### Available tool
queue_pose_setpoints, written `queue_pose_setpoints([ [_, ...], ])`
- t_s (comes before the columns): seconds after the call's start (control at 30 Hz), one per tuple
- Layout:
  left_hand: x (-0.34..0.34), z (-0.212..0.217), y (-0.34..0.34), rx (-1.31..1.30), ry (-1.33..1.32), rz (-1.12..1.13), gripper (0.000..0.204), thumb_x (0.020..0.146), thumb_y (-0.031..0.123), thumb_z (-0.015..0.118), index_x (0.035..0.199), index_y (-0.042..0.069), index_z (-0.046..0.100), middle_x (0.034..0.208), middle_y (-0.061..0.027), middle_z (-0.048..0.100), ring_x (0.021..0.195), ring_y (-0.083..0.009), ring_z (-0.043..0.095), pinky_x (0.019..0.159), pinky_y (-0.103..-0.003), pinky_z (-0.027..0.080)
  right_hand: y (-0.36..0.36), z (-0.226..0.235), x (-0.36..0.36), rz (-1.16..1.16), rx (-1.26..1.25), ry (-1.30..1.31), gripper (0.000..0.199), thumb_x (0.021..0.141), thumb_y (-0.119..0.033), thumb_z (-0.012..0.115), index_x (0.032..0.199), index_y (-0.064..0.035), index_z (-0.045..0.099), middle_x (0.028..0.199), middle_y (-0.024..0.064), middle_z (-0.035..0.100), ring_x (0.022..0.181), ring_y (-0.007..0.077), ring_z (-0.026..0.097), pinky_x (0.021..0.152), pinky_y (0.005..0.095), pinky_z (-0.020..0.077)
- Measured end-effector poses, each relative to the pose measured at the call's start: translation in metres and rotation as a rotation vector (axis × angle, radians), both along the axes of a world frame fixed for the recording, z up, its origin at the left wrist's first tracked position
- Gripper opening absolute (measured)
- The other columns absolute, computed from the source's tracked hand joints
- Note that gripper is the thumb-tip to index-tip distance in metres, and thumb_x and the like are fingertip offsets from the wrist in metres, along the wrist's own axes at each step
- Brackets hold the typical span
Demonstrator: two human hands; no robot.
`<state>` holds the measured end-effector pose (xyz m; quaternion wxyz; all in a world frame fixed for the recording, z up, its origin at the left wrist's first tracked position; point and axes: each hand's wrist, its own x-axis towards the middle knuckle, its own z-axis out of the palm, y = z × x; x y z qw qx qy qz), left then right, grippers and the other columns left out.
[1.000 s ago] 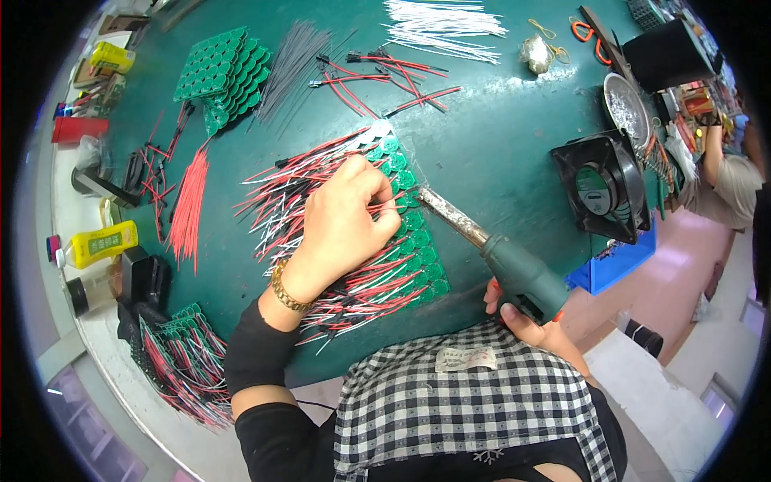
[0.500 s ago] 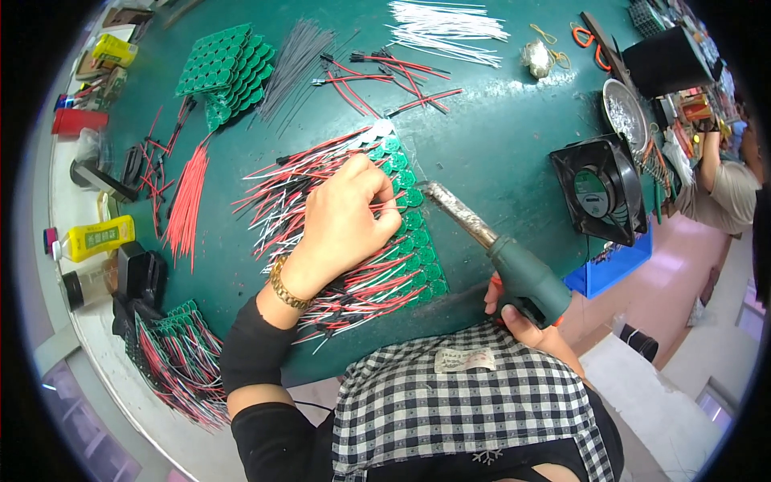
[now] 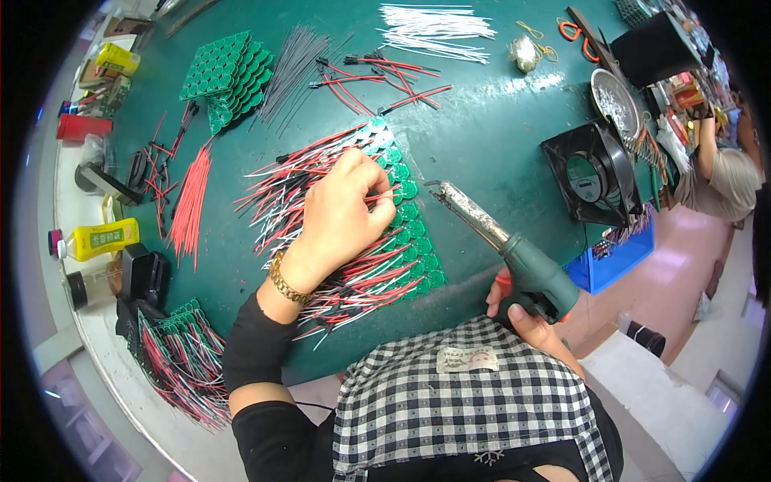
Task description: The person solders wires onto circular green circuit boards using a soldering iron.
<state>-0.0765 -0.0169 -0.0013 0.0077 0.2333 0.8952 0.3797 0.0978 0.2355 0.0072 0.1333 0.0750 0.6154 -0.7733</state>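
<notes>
Has eased the dark green, pistol-shaped soldering tool with a mottled metal barrel [image 3: 538, 271] slightly farther right of the sheet of round green circuit boards [image 3: 413, 231], leaving its tip apart from them, with the right hand [image 3: 536, 329] wrapped closed around the handle. Keeps the left hand [image 3: 345, 202] over the sheet, thumb and fingertip pinched together, apparently on a thin red wire [image 3: 383, 195], above fanned red, white and black wires [image 3: 361, 291]. Works at a dark green table [image 3: 482, 120], with a square black fan [image 3: 586, 178] beyond the right hand and pinkish floor [image 3: 687, 245] farther right.
</notes>
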Motion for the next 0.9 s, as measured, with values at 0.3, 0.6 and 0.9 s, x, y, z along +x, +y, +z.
queue_pose_setpoints([
  [0.3, 0.010, -0.002, -0.012, 0.103, -0.008, -0.065, 0.012, 0.070, 0.004, 0.069, 0.076, 0.005, 0.058, 0.093, -0.0068, 0.058, 0.069, -0.0210, 0.060, 0.059, -0.032, 0.049, -0.005, -0.004, 0.004, 0.057, 0.055, -0.038, 0.056, 0.084, -0.028, 0.065, 0.130, -0.0040, 0.045, 0.094, 0.0142, 0.058, 0.076, 0.0184, 0.059, 0.071, 0.0329, 0.0495],
  [0.6, 0.008, -0.012, -0.004, 0.061, 0.111, -0.035, 0.010, 0.075, 0.000, 0.069, 0.081, 0.001, 0.061, 0.093, -0.0044, 0.057, 0.066, -0.0122, 0.057, 0.056, -0.024, 0.048, -0.006, -0.005, 0.002, 0.034, -0.054, 0.025, 0.038, 0.087, -0.014, 0.060, 0.122, -0.0011, 0.051, 0.097, 0.0096, 0.060, 0.078, 0.0140, 0.059, 0.072, 0.0295, 0.0504],
  [0.9, 0.009, -0.001, -0.012, 0.148, -0.020, -0.085, 0.010, 0.067, 0.002, 0.068, 0.072, 0.004, 0.060, 0.093, -0.0053, 0.060, 0.075, -0.0185, 0.062, 0.062, -0.030, 0.051, -0.007, 0.000, 0.001, 0.090, 0.070, -0.023, 0.054, 0.084, -0.031, 0.065, 0.126, -0.0027, 0.047, 0.095, 0.0115, 0.058, 0.078, 0.0179, 0.059, 0.071, 0.0319, 0.0494],
])
